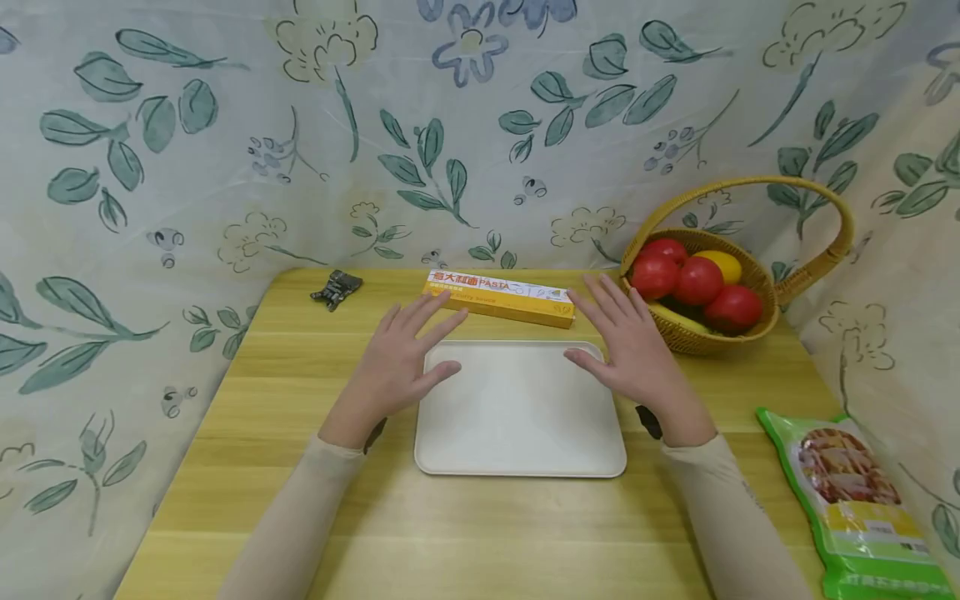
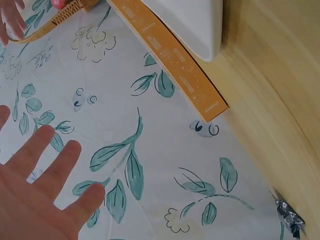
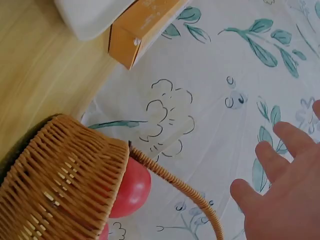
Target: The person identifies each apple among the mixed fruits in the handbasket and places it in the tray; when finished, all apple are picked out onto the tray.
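Both hands hover with fingers spread and hold nothing. My left hand [image 1: 401,358] is over the left edge of a white rectangular tray [image 1: 517,417]; its fingers also show in the left wrist view. Over the tray's right edge is my right hand [image 1: 630,350], its fingertips close to the wicker basket's left side. Behind the tray lies a yellow and white pasta box [image 1: 498,298], its long side roughly along the table's back edge. The basket [image 1: 720,343] holds several red round fruits [image 1: 699,281], a yellow fruit [image 1: 722,265] and a long yellow fruit [image 1: 678,318], partly hidden.
A small dark crumpled packet [image 1: 337,289] lies at the table's back left. On the right edge rests a green food bag [image 1: 855,508] with a lattice pie picture. Flower-patterned cloth [image 1: 480,125] hangs behind the wooden table [image 1: 300,367] and along its sides.
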`<state>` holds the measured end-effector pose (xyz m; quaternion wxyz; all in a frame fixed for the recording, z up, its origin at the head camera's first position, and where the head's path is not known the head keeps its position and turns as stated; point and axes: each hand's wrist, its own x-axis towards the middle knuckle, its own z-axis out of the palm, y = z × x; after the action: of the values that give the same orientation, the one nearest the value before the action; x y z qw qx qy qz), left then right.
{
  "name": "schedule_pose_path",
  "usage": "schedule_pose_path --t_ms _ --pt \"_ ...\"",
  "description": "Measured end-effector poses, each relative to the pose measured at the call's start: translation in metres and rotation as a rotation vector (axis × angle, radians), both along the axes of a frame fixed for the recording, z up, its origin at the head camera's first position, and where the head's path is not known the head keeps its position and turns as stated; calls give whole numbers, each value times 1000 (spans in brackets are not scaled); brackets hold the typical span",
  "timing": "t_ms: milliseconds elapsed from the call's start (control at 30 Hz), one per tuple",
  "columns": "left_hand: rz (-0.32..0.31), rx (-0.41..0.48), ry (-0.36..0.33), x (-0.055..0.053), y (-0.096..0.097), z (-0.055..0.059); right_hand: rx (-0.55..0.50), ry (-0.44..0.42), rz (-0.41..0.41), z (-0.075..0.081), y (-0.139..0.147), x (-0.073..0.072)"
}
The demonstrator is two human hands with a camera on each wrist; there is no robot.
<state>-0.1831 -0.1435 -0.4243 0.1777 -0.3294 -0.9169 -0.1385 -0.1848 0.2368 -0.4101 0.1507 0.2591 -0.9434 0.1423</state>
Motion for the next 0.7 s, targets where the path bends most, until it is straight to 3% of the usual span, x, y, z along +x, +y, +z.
schedule_pose_path --t_ms 200,467,700 --pt "18 117 -104 2 0 -1 -144 -27 -68 7 18 -7" --pt "102 283 -323 8 -4 -14 -328 -53 -173 11 52 -17" --pt "172 306 -519 10 -13 -34 -492 -120 -276 14 76 -24"
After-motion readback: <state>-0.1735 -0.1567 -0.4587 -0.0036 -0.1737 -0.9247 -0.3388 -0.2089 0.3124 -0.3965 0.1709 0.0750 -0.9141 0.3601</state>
